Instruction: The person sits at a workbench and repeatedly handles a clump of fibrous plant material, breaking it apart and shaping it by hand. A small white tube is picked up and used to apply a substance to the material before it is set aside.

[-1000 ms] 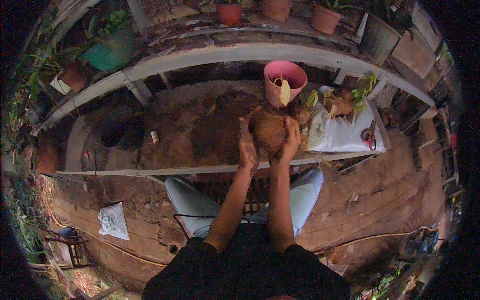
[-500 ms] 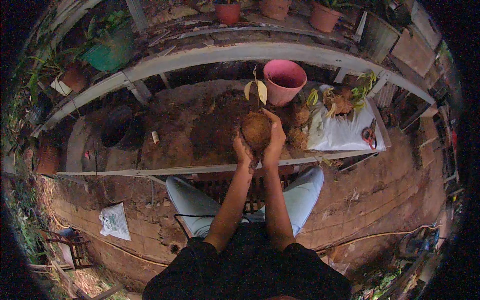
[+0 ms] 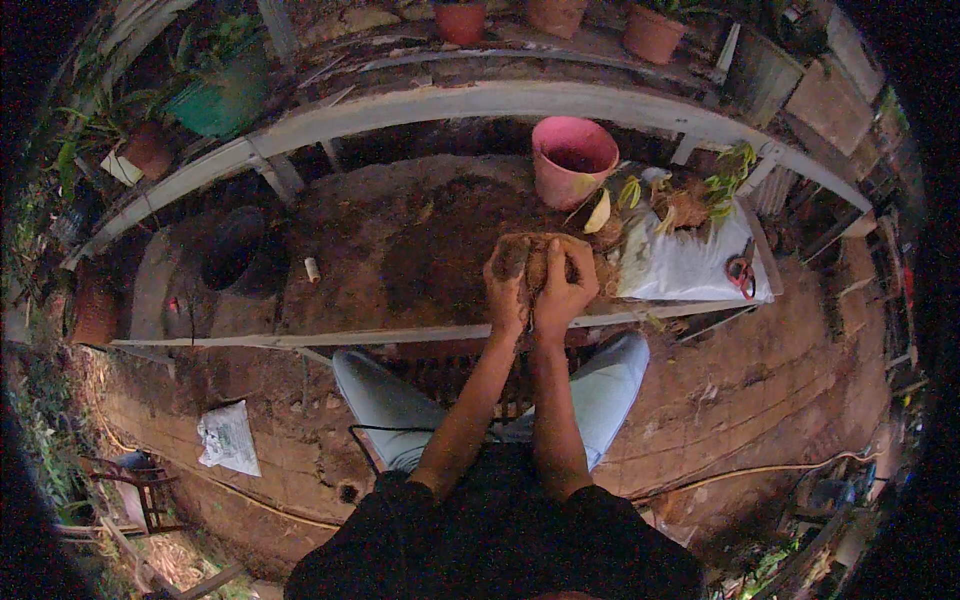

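Fingers (image 3: 512, 262) of both hands wrap the brown root ball (image 3: 545, 255).

head cam — overhead, facing down | near | potting bench (image 3: 400, 250) centred

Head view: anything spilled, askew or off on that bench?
Loose soil is spread across the bench top, not in a pot. Uprooted plants lie on a white sack, beside red-handled scissors. The pink pot stands upright. Both hands clasp a brown root ball.
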Available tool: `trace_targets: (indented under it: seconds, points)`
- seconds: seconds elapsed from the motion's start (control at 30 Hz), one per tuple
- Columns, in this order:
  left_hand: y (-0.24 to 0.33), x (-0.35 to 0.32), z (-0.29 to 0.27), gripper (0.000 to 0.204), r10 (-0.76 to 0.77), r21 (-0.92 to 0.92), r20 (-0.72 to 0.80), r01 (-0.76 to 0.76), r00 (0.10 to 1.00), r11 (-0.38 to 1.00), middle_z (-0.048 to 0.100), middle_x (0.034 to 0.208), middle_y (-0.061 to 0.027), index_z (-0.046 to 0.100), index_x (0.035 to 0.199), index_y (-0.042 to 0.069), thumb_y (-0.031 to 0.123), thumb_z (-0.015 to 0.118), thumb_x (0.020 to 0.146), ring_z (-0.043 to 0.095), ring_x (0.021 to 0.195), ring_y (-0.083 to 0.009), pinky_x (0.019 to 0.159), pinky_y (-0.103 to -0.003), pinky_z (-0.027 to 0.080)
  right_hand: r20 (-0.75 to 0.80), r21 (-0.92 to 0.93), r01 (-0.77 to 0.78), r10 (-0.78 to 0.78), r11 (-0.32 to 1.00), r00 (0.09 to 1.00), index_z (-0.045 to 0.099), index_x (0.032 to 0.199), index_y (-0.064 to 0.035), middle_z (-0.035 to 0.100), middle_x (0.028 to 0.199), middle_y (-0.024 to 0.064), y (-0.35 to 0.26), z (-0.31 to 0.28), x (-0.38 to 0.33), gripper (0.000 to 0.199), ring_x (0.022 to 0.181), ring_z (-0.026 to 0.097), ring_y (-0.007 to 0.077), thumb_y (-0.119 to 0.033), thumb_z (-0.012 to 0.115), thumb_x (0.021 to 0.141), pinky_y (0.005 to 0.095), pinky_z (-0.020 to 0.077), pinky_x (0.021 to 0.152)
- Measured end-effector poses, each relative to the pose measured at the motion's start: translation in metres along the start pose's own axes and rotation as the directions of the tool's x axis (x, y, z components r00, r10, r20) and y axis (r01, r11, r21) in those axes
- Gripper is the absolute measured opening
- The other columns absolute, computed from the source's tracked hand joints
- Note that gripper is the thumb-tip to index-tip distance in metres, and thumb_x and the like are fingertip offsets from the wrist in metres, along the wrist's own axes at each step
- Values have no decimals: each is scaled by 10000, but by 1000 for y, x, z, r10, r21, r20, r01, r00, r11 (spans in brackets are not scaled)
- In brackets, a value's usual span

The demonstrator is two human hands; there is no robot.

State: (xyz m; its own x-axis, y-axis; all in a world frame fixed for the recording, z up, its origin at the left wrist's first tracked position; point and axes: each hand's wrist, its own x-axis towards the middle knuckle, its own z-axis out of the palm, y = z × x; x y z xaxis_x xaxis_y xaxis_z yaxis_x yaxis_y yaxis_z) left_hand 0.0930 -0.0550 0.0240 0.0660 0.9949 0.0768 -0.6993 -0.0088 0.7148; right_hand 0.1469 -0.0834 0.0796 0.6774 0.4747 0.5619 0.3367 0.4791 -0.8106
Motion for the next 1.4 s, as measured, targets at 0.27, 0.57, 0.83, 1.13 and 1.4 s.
trace_targets:
  seconds: [0.27, 0.57, 0.83, 1.13, 1.4]
  points:
    - [51, -26, 44, 272, -31, -341, 130, 74, 991, 937, 604, 1022, -50, 568, 1102, 47, 180, 634, 874, 600, 915, -142, 809, -284, 510, 37, -10, 169, -169, 986, 985, 669, 882, 22, 661, 913, 121, -54, -9, 13, 115, 875, 593, 240, 4, 600, 792, 359, 450, 840]
    - [47, -41, 32, 369, 285, 62, 91, -291, 954, 955, 577, 1023, -43, 552, 1095, 68, 99, 741, 779, 574, 934, -143, 804, -285, 502, 77, -21, 130, -128, 991, 989, 671, 836, 5, 690, 880, 112, -69, -19, 3, 107, 915, 610, 265, -35, 599, 767, 417, 420, 928]
    - [78, -38, 62, 539, -24, -413, 279, 142, 960, 900, 517, 1241, -106, 399, 1347, 130, 231, 640, 875, 524, 1136, -265, 983, -428, 437, -28, 122, -61, 65, 991, 998, 668, 777, 9, 681, 822, 97, -53, -29, 12, 125, 838, 613, 228, -95, 599, 784, 374, 444, 862]
    - [19, -19, 21, 611, 55, -4, -57, -55, 997, 998, 440, 1320, -116, 343, 1356, 58, 151, 675, 851, 502, 1142, -195, 967, -345, 441, 129, -15, -27, 29, 1000, 991, 665, 892, 25, 663, 902, 99, -53, -12, 14, 134, 865, 604, 219, -69, 579, 848, 322, 446, 844]
    - [-13, -14, -5, 508, 34, -115, 101, -22, 994, 993, 490, 1298, -89, 413, 1335, 48, 339, 530, 935, 514, 1141, -206, 981, -345, 425, -10, 55, 19, -18, 998, 1000, 649, 814, 1, 670, 909, 120, -37, -12, 16, 37, 869, 605, 205, -25, 623, 818, 327, 462, 807]
